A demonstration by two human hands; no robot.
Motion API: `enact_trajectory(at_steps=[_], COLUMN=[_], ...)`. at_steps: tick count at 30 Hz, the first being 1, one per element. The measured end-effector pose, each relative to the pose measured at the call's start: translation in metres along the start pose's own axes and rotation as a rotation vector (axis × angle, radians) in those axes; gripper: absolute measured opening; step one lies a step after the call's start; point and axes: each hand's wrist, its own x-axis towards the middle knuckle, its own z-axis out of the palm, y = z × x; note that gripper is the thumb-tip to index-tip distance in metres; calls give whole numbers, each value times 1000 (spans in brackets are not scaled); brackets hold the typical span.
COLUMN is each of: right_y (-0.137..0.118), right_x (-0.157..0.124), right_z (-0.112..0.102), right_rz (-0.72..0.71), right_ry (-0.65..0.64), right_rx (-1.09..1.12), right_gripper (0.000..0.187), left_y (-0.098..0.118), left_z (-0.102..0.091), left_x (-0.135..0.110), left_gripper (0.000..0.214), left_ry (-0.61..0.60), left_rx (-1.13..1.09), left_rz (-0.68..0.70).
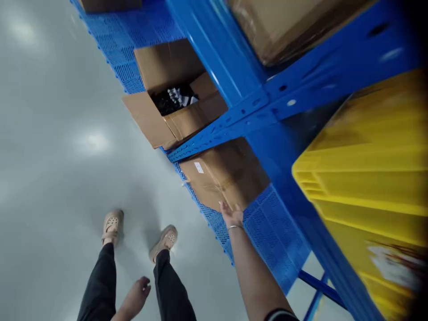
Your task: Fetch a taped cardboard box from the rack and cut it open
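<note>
My right hand [230, 215] reaches down to a closed cardboard box [223, 174] on the blue perforated pallet floor [267, 227] under a blue metal rack; its fingers touch the box's near edge and look spread. A thin bracelet circles that wrist. My left hand [137, 294] hangs loose beside my legs, fingers slightly curled, holding nothing. An open cardboard box [174, 96] with dark packaged items inside sits farther along the pallet.
A blue rack beam [234, 122] and upright cross above the boxes. A yellow plastic crate [371, 178] sits on the rack at right, a wrapped carton [284, 22] above. Grey glossy floor [50, 156] spreads left; my sandalled feet stand on it.
</note>
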Motion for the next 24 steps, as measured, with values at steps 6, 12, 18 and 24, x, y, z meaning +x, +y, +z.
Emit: enact_trajectory(at_steps=[6, 12, 18, 24], right_y=[-8, 0, 8, 13], right_x=[27, 17, 16, 46], right_z=[-8, -18, -7, 3], right_rz=[-23, 4, -4, -20], right_ry=[79, 46, -61, -65], right_rx=[204, 386, 550, 554], right_gripper=[30, 53, 64, 35], left_y=[19, 77, 164, 197], left_z=[-36, -115, -137, -102], left_x=[53, 110, 132, 122], left_gripper=[30, 33, 38, 38], left_ry=[34, 188, 178, 84], left_rx=[63, 33, -82, -149], left_rz=[-5, 110, 284, 316])
